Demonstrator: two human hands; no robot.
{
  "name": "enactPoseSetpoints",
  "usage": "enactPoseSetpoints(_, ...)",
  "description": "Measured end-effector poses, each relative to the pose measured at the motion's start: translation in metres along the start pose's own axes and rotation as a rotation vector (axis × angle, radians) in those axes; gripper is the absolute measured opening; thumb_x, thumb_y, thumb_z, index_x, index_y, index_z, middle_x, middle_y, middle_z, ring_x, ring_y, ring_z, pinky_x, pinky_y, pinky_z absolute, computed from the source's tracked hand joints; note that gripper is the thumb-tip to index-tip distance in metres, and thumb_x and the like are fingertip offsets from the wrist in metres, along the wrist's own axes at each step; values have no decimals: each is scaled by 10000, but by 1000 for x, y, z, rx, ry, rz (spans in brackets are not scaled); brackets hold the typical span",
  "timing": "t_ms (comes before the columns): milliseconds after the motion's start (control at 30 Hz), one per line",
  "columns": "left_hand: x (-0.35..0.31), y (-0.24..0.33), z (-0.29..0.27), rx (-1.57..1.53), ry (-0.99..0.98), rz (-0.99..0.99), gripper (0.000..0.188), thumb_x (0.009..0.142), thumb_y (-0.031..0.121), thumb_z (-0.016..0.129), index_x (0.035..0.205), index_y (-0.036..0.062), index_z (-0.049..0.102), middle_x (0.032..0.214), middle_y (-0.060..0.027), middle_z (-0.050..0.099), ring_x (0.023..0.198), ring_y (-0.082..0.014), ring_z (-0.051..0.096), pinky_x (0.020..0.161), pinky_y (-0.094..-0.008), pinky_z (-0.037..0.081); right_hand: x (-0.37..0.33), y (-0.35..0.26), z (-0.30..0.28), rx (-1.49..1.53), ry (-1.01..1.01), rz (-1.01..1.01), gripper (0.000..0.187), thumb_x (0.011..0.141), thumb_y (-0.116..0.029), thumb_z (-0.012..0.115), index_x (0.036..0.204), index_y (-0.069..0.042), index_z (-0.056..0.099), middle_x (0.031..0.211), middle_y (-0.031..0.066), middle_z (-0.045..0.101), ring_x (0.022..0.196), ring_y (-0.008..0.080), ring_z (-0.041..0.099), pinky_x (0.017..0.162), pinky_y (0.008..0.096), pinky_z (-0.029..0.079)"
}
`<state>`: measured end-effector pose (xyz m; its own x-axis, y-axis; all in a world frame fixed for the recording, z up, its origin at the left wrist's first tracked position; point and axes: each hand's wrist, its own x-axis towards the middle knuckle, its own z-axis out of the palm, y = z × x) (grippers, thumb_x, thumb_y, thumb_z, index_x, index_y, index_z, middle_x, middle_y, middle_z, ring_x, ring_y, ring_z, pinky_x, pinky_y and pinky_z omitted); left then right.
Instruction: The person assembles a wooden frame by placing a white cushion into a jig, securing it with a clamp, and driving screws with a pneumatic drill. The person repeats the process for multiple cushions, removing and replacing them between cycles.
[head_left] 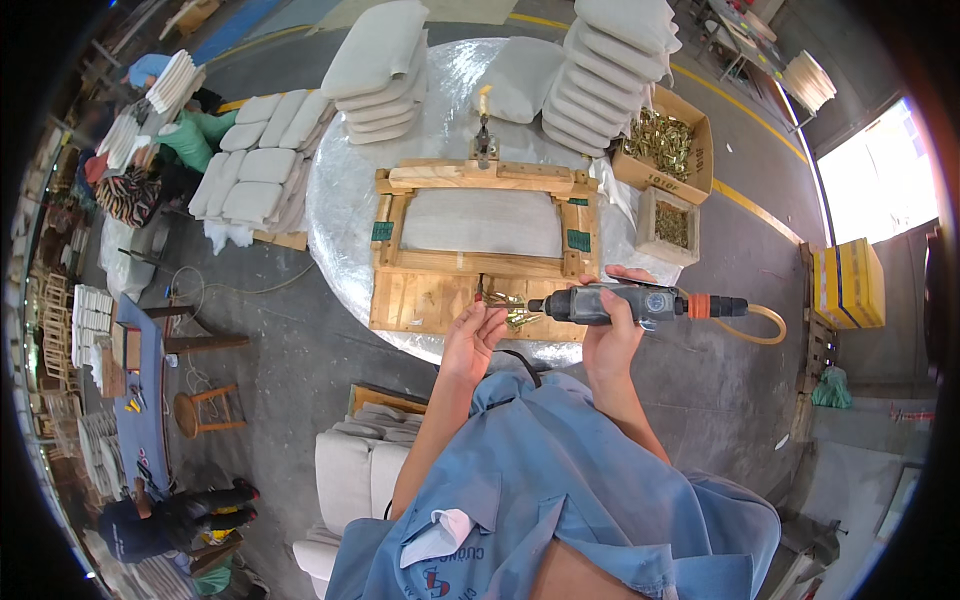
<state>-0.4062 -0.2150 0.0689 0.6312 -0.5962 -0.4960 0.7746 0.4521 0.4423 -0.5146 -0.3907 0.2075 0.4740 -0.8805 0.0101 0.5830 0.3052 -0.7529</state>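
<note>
Hands: right [612,335] grips air screwdriver [612,304] | left [474,336] pinches brass fitting [512,308] | wooden jig [480,250] behind

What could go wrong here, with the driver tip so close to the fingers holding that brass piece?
1. The grey pneumatic screwdriver in the right hand points at the small brass fitting pinched by the left hand; a slip could likely jab the fingers.
2. The tan air hose loops off the round foil-covered table and might snag.
3. The fitting is held above the wooden jig frame, unsupported, so it could twist loose.
</note>
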Motion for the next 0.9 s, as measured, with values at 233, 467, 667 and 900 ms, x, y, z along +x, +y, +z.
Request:
enactPoseSetpoints(233, 9, 6, 2, 44, -10, -14, 140, 1119, 193, 631, 1138, 58, 660, 1131, -139, 786, 1052, -212, 789, 842, -335, 687, 8, 12, -4, -72, -37, -3, 500, 904, 53, 618, 1360, -114, 503, 1328, 143, 575, 1118, 396, 694, 997, 595, 601)
enactPoseSetpoints(467, 29, 10, 2, -59, 18, 16, 191, 1137, 218, 604, 1171, 32, 632, 1133, -157, 777, 1041, -231, 787, 874, -335, 681, 19, 26, 16, -30, -66, -18, 533, 880, 122, 621, 1347, -88, 472, 1288, 166, 581, 1088, 387, 720, 1002, 521, 587)
enactPoseSetpoints(667, 41, 25, -2, -87, -6, -35, 282, 1151, 272, 577, 1270, 22, 630, 1171, -143, 766, 1044, -215, 771, 896, -328, 664, 44, 50, 30, -26, -115, 55, 542, 876, 121, 652, 1339, -95, 472, 1285, 167, 569, 1085, 383, 718, 987, 555, 604)
enactPoseSetpoints(900, 61, 90, -61, 620, 429, 36, 315, 1111, 321, 629, 1196, 29, 711, 814, -69, 726, 616, -150, 658, 562, -289, 524, 94, 52, 61, -246, -395, -68, 529, 874, 58, 694, 1325, -117, 482, 1280, 155, 532, 1063, 390, 715, 988, 642, 598)
